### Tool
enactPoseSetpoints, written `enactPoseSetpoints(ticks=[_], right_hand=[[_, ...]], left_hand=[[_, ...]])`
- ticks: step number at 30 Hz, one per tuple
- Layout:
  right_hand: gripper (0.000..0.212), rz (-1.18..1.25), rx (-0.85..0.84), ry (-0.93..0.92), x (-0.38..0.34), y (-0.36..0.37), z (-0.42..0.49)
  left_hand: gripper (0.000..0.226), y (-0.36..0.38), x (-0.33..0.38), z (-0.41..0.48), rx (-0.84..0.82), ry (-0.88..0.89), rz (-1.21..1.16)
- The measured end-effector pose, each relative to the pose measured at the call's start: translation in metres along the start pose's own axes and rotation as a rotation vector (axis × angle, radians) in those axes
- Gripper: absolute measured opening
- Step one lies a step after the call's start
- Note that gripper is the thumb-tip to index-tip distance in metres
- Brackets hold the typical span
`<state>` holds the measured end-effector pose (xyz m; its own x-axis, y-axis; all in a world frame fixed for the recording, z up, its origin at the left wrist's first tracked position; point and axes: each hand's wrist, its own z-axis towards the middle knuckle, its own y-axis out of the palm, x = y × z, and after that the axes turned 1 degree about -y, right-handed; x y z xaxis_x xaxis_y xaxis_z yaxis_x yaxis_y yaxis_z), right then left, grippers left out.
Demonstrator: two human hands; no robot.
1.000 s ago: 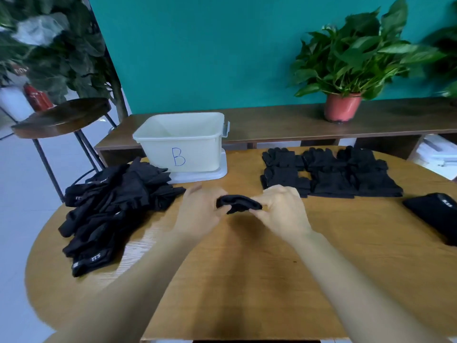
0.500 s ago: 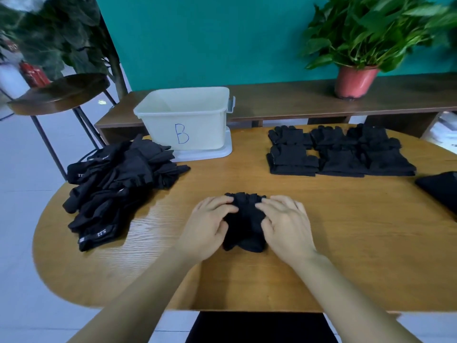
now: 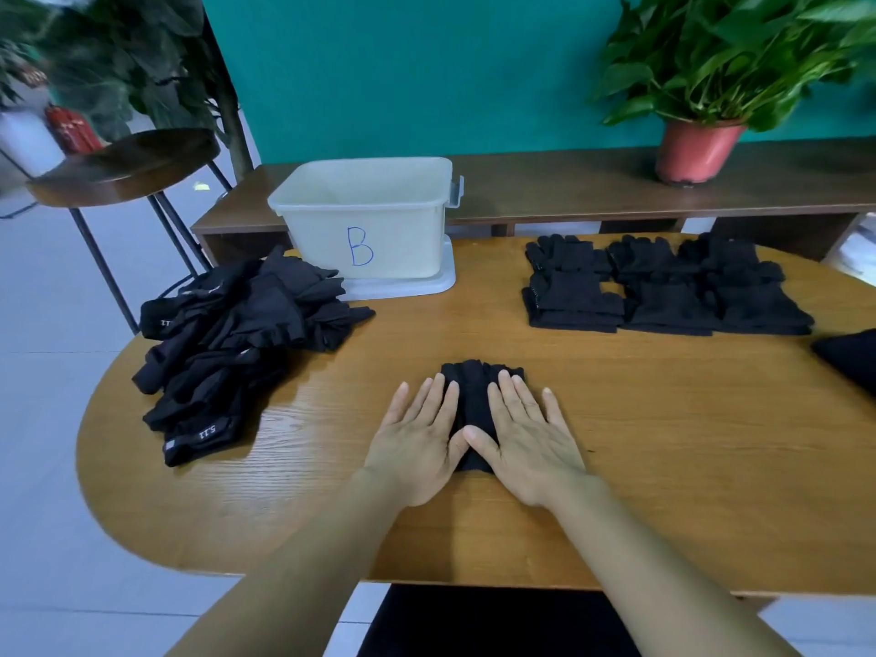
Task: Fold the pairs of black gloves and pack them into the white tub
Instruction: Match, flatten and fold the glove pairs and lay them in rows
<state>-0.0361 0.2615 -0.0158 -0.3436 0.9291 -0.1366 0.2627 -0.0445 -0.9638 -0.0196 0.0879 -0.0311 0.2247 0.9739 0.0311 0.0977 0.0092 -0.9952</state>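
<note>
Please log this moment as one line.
flattening | left hand, right hand: flat on folded black fabric glove pair | white plastic tub: untouched

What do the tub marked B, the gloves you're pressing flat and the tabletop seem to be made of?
White tub: plastic, smooth and faintly translucent, with a moulded rim.
Folded gloves: soft matte black fabric, probably knit; no shine anywhere.
Table: wood or wood-look veneer, with grain lines and a satin sheen; which of the two, I cannot tell.

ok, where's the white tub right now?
Head view: the white tub, marked B, stands at the far edge of the table, left of centre, just beyond the loose glove pile and left of the folded glove stacks.
</note>
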Motion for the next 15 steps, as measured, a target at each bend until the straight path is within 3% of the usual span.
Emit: enactPoseSetpoints(ticks=[3, 10, 13, 15], right_hand=[[0.088, 0.014, 0.008, 0.003, -0.003, -0.006, -0.002], [0.071, -0.006, 0.247, -0.084, -0.023, -0.036, 0.008], [0.083, -0.02, 0.306, -0.135, -0.038, -0.047, 0.018], [0.07, -0.025, 0.319, -0.171, -0.051, -0.053, 0.027]], left_hand=[[0.091, -0.004, -0.009, -0.006, 0.034, -0.009, -0.045], [0.08, -0.024, -0.046, -0.029, 0.235, -0.056, -0.093], [0.075, -0.031, -0.071, -0.043, 0.331, -0.092, -0.116], [0.072, -0.035, -0.089, -0.05, 0.386, -0.114, -0.128]])
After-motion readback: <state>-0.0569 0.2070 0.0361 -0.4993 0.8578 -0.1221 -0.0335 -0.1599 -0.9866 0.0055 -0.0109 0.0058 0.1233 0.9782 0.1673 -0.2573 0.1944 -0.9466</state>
